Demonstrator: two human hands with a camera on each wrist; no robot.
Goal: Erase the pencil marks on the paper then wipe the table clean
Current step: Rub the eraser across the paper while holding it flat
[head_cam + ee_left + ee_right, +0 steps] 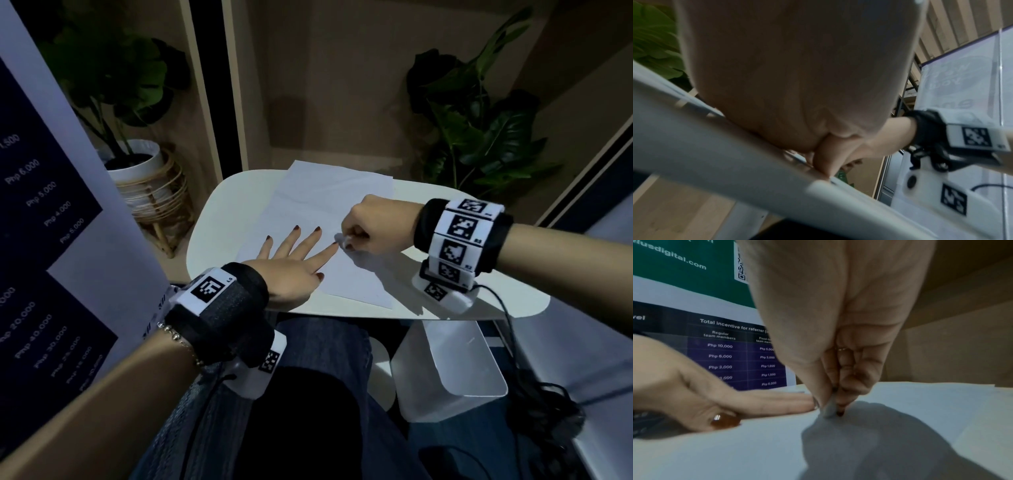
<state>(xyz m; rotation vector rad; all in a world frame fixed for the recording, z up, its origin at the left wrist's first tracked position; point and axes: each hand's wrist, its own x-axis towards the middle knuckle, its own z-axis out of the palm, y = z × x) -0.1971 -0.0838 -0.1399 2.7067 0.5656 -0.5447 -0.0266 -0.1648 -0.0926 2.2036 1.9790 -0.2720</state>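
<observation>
The paper (329,226) lay flat on the white counter (219,219), its long axis running away from the person and slanting a little to the right. The left hand (291,263) rested on the sheet's near left part, palm down with its fingers (293,240) straight and spread, pinning the sheet. The right hand (373,222) hovered low over the sheet's middle, its fingers (851,386) bunched tight around a small pale eraser (829,407) whose tip touched the paper just beyond the left index fingertip. So the working point sat directly under the right hand, beside the left hand's longest reach, and the right hand was the one placed to rub. The pencil marks were too faint to make out in any view, so which way they lay from the eraser could not be told. By my reading, the erasing step was in hand; strokes along the sheet's long axis, away from the pinning hand, would be least likely to buckle it. No cloth for wiping the counter showed.
</observation>
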